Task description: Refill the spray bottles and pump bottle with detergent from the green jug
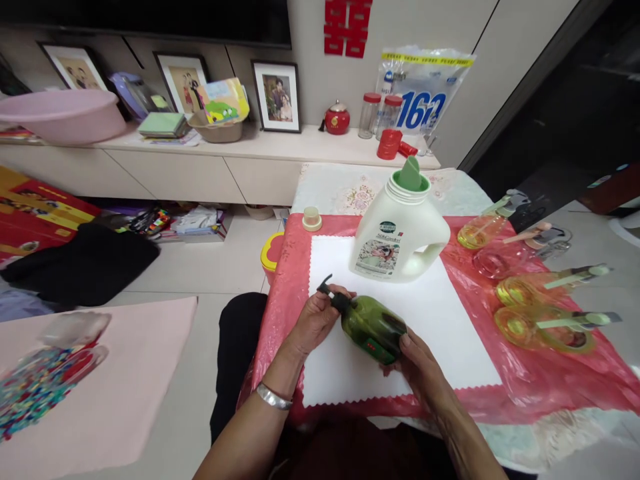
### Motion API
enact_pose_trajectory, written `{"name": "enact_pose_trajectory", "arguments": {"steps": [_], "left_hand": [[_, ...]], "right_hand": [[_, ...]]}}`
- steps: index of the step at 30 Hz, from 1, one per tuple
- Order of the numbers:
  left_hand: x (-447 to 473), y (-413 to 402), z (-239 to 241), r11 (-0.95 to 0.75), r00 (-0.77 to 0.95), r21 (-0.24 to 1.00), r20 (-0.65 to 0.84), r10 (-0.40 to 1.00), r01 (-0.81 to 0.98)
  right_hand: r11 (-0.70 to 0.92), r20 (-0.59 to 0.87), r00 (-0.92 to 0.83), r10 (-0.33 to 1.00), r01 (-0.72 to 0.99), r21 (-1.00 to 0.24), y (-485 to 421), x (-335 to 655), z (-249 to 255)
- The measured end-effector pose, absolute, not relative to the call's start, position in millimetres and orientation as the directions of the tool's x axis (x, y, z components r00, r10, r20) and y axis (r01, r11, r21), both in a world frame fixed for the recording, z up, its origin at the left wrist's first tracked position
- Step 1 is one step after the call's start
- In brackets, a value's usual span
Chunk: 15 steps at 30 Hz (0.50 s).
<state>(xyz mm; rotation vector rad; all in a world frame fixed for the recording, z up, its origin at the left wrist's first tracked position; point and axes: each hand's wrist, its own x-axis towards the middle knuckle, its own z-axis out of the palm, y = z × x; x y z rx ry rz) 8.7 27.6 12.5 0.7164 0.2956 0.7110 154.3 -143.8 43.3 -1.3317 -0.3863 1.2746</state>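
A dark green pump bottle (pixel 373 323) lies tilted in the air over the white mat (pixel 460 343), held between both hands. At its neck, my left hand (pixel 317 320) is closed around the black pump head (pixel 340 301). My right hand (pixel 423 363) grips the bottle's base, thumb on top. Behind it stands a large white detergent jug (pixel 395 230) with an open mouth and a green spout (pixel 411 175). A pale cap (pixel 312 219) sits apart at the mat's far left corner.
Several clear spray and pump bottles, such as a yellow one (pixel 520 327), line the right side of the red plastic sheet (pixel 550 393). Photo frames, jars (pixel 370 115) and a pink basin (pixel 65 117) stand on the back cabinet. Colourful small pieces (pixel 40 383) cover a pink table at left.
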Motion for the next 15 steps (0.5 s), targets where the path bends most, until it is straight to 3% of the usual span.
{"name": "enact_pose_trajectory", "arguments": {"steps": [7,15], "left_hand": [[8,20,23,0.476,0.722,0.760,-0.013,0.692,-0.443],[0,16,66,0.378,0.697,0.856,-0.028,0.717,-0.354]], "right_hand": [[-0.358,-0.576,0.263,0.774,-0.569,-0.740,-153,155,40],[-0.146,-0.429,0.277,0.860,-0.672,-0.726,-147,147,51]]}}
